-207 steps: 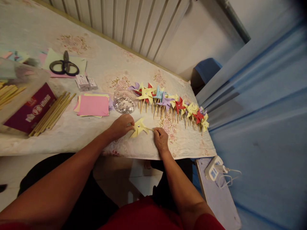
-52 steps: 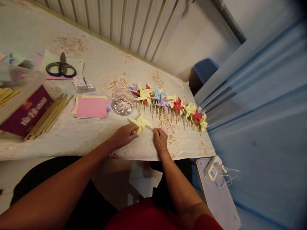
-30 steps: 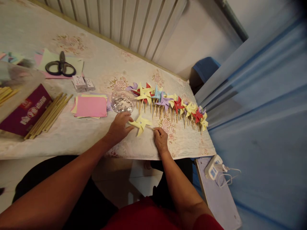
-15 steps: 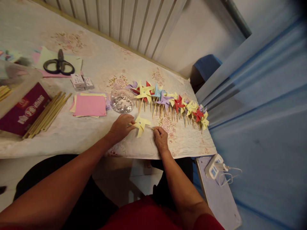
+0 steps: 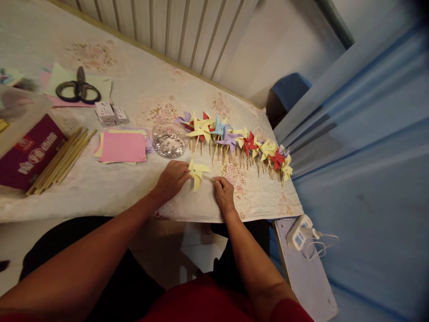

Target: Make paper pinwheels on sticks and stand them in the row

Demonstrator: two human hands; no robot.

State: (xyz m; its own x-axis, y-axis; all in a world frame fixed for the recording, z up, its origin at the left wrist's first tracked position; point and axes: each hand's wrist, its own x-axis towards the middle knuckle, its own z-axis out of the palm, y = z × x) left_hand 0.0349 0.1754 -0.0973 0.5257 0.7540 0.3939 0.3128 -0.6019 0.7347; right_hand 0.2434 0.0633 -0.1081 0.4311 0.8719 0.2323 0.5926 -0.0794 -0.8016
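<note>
A yellow paper pinwheel (image 5: 197, 173) with a pin at its centre is between my two hands, just above the table near its front edge. My left hand (image 5: 172, 178) pinches the pinwheel at its left side, fingertips against a paper blade. The thin stick points right, and its end is gripped by my right hand (image 5: 224, 192), fingers curled closed. Beyond my left hand sits a clear round dish (image 5: 170, 141) of shiny metal pins. Finished-looking pinwheels (image 5: 229, 139) in yellow, red, purple and blue lie in a row behind my right hand.
Left of the dish lies a stack of coloured paper squares (image 5: 123, 146), with small white boxes (image 5: 105, 112) behind. Scissors (image 5: 79, 91) rest on more paper. Bamboo sticks (image 5: 63, 161) lean by a purple-labelled box (image 5: 31, 152). A power strip (image 5: 299, 232) lies right, beside a blue curtain (image 5: 368, 179).
The pinwheel has turned slightly in my hands, and my left fingers sit closer against its blade. The view has shifted a little, moving the items at left further left.
</note>
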